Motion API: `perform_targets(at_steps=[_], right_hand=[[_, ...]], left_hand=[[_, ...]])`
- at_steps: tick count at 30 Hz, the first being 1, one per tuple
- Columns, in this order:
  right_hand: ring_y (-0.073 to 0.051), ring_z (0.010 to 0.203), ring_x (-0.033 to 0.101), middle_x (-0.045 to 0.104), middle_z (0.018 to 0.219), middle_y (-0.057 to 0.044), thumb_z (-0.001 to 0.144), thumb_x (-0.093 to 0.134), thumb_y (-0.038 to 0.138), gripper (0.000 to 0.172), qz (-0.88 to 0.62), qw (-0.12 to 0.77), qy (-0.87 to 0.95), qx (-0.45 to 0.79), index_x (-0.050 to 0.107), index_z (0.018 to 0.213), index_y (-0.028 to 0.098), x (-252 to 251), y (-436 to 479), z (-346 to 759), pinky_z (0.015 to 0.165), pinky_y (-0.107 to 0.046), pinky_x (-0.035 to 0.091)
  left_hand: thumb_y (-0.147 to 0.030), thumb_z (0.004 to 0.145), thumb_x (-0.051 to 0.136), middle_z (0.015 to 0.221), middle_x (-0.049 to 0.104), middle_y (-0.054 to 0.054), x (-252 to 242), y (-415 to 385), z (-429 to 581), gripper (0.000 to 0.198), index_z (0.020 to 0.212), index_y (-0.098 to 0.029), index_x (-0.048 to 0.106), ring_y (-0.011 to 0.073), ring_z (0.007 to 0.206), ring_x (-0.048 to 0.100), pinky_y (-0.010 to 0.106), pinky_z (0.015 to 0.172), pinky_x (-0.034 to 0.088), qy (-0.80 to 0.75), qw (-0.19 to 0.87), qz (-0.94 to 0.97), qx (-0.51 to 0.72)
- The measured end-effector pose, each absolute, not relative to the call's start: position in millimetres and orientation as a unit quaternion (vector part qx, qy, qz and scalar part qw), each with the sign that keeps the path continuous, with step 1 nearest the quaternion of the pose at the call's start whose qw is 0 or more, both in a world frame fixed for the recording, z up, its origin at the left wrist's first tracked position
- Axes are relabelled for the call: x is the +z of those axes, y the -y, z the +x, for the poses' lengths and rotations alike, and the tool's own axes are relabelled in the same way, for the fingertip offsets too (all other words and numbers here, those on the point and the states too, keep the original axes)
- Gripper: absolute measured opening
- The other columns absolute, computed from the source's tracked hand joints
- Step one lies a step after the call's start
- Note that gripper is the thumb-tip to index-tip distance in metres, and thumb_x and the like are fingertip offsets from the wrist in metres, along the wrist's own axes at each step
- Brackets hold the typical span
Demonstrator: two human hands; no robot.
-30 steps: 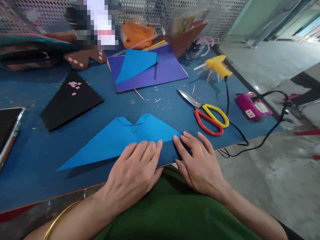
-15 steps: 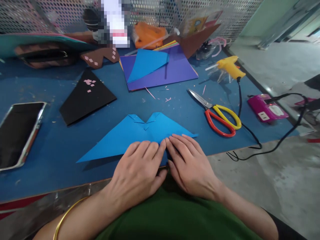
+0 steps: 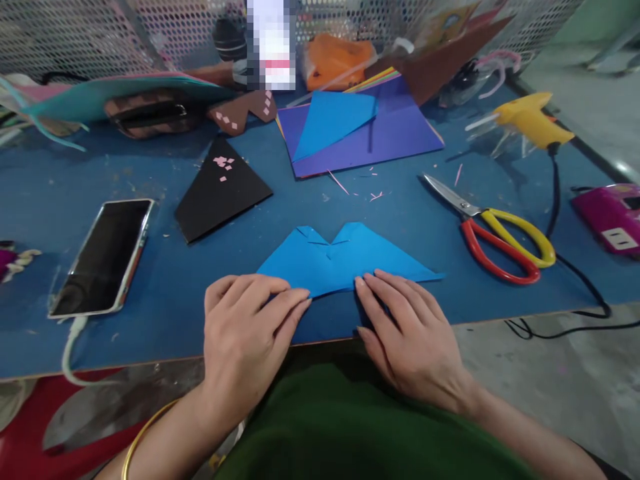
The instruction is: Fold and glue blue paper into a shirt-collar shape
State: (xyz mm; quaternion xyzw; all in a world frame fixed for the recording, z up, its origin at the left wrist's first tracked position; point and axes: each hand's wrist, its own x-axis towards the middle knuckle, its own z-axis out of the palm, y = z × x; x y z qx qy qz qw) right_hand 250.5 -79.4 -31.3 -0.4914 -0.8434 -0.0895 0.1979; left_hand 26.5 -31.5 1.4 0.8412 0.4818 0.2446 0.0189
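Observation:
A folded bright blue paper (image 3: 345,260) with two rounded lobes at its top lies on the blue table (image 3: 150,313) near the front edge. My left hand (image 3: 245,340) lies flat on the paper's lower left part, fingers stretched out and pressing down. My right hand (image 3: 407,333) rests flat on the lower right part, fingertips on the paper's near edge. Neither hand holds anything. A gold bangle circles my left wrist.
Red and yellow scissors (image 3: 495,230) lie to the right, with a yellow glue gun (image 3: 530,120) and a pink power strip (image 3: 613,220) beyond. A phone (image 3: 103,257) lies at the left. A black paper triangle (image 3: 220,190) and stacked purple sheets (image 3: 360,130) sit farther back.
The paper's long left point is gone; the paper now looks shorter on that side. My left hand slid left and the hands moved apart. The view shifted left.

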Motion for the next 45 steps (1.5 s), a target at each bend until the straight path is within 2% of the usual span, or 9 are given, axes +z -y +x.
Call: perform_targets(at_steps=[7,16,30,34,38,41,45], right_hand=[[-0.034,0.131,0.05,0.062,0.137,-0.017,0.097,0.051,0.034,0.048,-0.468,0.185,0.862,-0.069,0.056,0.138,0.01,-31.9,76.9,236.8,0.104,-0.05,0.047],[-0.036,0.131,0.047,0.06,0.138,-0.018,0.097,0.05,0.035,0.05,-0.47,0.182,0.863,-0.037,0.055,0.139,0.008,-28.2,75.7,235.4,0.104,-0.052,0.046],[-0.04,0.124,0.05,0.061,0.13,-0.02,0.097,0.048,0.038,0.052,-0.475,0.153,0.864,-0.059,0.054,0.14,0.01,-22.8,75.1,228.5,0.1,-0.056,0.047],[-0.036,0.123,0.051,0.062,0.128,-0.021,0.097,0.047,0.033,0.049,-0.468,0.165,0.867,-0.051,0.056,0.137,0.004,-22.1,72.7,225.1,0.103,-0.053,0.047],[-0.035,0.125,0.049,0.061,0.131,-0.019,0.096,0.048,0.029,0.05,-0.447,0.179,0.876,-0.021,0.055,0.138,0.002,-23.4,69.9,222.4,0.103,-0.05,0.047],[-0.036,0.126,0.049,0.061,0.134,-0.017,0.097,0.048,0.032,0.051,-0.45,0.179,0.875,-0.013,0.055,0.139,0.004,-24.0,69.3,218.1,0.106,-0.053,0.044],[-0.034,0.127,0.05,0.062,0.134,-0.017,0.098,0.045,0.031,0.05,-0.445,0.187,0.876,-0.018,0.056,0.136,0.001,-24.9,68.8,211.3,0.11,-0.05,0.04]], left_hand=[[-0.022,0.099,0.053,0.088,0.072,-0.001,7.0,25.1,28.5,0.02,0.09,-0.025,0.07,0.0188,0.084,0.066,0.042,0.086,0.039,-0.455,0.026,0.865,0.212],[-0.025,0.099,0.051,0.085,0.069,0.0,9.5,14.9,29.8,0.023,0.082,-0.022,0.066,0.0196,0.08,0.063,0.042,0.087,0.037,-0.463,0.05,0.87,0.163],[-0.025,0.098,0.051,0.078,0.063,0.001,9.4,13.5,28.5,0.021,0.079,-0.021,0.058,0.0213,0.076,0.058,0.044,0.089,0.038,-0.448,-0.002,0.884,0.136],[-0.027,0.097,0.054,0.077,0.062,0.001,8.3,13.7,27.9,0.021,0.077,-0.021,0.057,0.0212,0.073,0.058,0.043,0.086,0.038,-0.452,-0.008,0.878,0.154],[-0.026,0.097,0.054,0.077,0.063,0.001,6.8,14.6,27.9,0.021,0.077,-0.022,0.058,0.0208,0.073,0.058,0.043,0.087,0.038,-0.456,-0.004,0.876,0.161],[-0.026,0.097,0.054,0.076,0.064,0.001,6.2,15.9,28.6,0.022,0.076,-0.022,0.059,0.0207,0.074,0.059,0.043,0.087,0.038,-0.457,-0.009,0.874,0.165],[-0.025,0.098,0.053,0.081,0.068,0.0,8.0,17.6,25.2,0.022,0.079,-0.022,0.064,0.0201,0.078,0.063,0.042,0.087,0.037,-0.46,0.013,0.869,0.181]])
